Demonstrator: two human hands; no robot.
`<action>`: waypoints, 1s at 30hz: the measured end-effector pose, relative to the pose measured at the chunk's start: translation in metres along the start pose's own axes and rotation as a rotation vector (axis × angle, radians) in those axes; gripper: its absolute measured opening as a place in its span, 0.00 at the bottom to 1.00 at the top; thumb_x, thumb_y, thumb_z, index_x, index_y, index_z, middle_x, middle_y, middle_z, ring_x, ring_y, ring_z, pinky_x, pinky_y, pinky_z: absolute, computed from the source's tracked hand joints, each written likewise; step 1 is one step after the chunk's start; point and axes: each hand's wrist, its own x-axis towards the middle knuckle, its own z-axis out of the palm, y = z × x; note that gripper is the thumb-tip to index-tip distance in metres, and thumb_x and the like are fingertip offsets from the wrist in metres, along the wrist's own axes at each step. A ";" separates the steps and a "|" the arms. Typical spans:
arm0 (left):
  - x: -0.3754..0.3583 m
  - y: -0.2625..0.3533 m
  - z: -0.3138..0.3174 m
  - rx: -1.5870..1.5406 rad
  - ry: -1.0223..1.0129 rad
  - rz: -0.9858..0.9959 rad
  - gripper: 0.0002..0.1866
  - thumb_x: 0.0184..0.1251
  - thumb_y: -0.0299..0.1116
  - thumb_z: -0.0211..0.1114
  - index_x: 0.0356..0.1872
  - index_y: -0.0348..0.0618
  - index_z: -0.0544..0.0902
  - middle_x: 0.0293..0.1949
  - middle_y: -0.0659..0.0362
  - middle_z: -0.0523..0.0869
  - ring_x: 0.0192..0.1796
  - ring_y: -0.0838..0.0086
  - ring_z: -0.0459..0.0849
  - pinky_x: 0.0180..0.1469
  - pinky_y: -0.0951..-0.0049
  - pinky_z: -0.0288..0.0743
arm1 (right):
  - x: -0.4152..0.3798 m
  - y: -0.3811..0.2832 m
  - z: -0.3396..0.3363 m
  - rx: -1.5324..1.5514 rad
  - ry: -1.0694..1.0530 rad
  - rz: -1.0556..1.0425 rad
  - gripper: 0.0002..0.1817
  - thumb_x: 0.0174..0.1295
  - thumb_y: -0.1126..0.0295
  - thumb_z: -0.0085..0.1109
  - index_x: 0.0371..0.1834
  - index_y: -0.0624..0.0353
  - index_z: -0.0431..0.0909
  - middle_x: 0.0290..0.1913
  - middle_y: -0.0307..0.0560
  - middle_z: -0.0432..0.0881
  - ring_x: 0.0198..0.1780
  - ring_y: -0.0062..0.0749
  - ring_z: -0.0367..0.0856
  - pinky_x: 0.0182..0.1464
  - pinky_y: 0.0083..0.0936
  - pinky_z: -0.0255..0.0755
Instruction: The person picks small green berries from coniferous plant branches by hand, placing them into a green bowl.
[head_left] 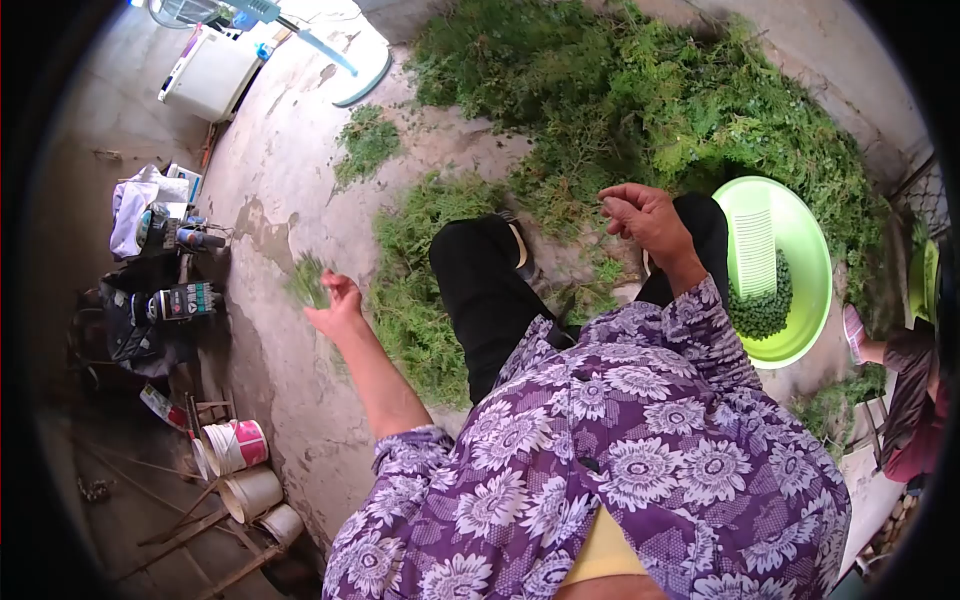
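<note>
My left hand [340,305] is stretched out over the concrete floor on the left, thumb and fingers apart. A feathery green sprig [307,280], blurred by motion, is right by its fingertips; the fingers do not look closed on it. My right hand [648,222] is above my right knee, its fingers curled in and the thumb against them. Whatever it may hold is hidden. Just right of that knee stands a light green basin [812,300] with a heap of small round green berries [762,312] in it. A ribbed pale green strip [752,245] shows inside the basin.
Cut greenery [600,90] is piled along the wall, with more [425,290] by my left foot and a small clump [368,145] beyond. A fan base [365,80] stands at the back. Buckets [235,447] and a motorbike [165,300] are left. Another person's foot [855,335] is at right.
</note>
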 end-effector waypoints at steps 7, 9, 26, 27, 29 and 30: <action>0.030 -0.037 -0.037 0.081 -0.009 -0.275 0.34 0.62 0.61 0.37 0.35 0.31 0.70 0.19 0.59 0.68 0.19 0.75 0.63 0.23 0.75 0.60 | 0.012 0.006 -0.006 0.062 0.062 0.037 0.13 0.59 0.66 0.53 0.42 0.63 0.75 0.30 0.37 0.78 0.24 0.12 0.74 0.23 0.07 0.64; 0.026 -0.065 -0.025 0.195 -0.110 -0.360 0.30 0.64 0.57 0.37 0.34 0.33 0.70 0.21 0.59 0.70 0.22 0.75 0.65 0.26 0.73 0.61 | 0.012 0.008 -0.003 0.040 0.062 0.053 0.12 0.58 0.67 0.53 0.42 0.63 0.75 0.29 0.37 0.78 0.24 0.12 0.74 0.24 0.07 0.64; 0.005 -0.225 0.022 0.766 -0.358 -0.539 0.17 0.62 0.46 0.51 0.32 0.40 0.75 0.25 0.58 0.79 0.21 0.75 0.71 0.24 0.75 0.65 | 0.084 0.072 0.021 -0.228 0.022 0.251 0.10 0.54 0.68 0.55 0.32 0.65 0.76 0.23 0.38 0.76 0.22 0.19 0.75 0.24 0.17 0.69; -0.020 -0.234 0.023 1.140 -0.502 -0.300 0.16 0.61 0.44 0.53 0.32 0.39 0.75 0.25 0.58 0.79 0.20 0.75 0.72 0.23 0.74 0.65 | 0.079 0.081 0.017 -0.236 0.019 0.254 0.10 0.54 0.68 0.55 0.32 0.65 0.76 0.23 0.38 0.76 0.22 0.19 0.75 0.24 0.17 0.69; -0.015 -0.265 0.001 1.296 -0.935 0.124 0.14 0.57 0.40 0.58 0.33 0.37 0.76 0.25 0.55 0.81 0.19 0.71 0.73 0.24 0.70 0.68 | 0.102 0.118 0.021 -0.395 -0.060 0.227 0.11 0.53 0.67 0.55 0.32 0.65 0.75 0.23 0.39 0.77 0.21 0.21 0.75 0.24 0.21 0.69; -0.021 -0.268 0.006 1.366 -1.109 0.193 0.12 0.55 0.38 0.59 0.31 0.37 0.75 0.25 0.55 0.80 0.20 0.69 0.74 0.26 0.69 0.70 | 0.109 0.123 0.027 -0.530 -0.111 0.242 0.11 0.52 0.68 0.54 0.32 0.65 0.76 0.24 0.44 0.78 0.24 0.24 0.76 0.28 0.22 0.70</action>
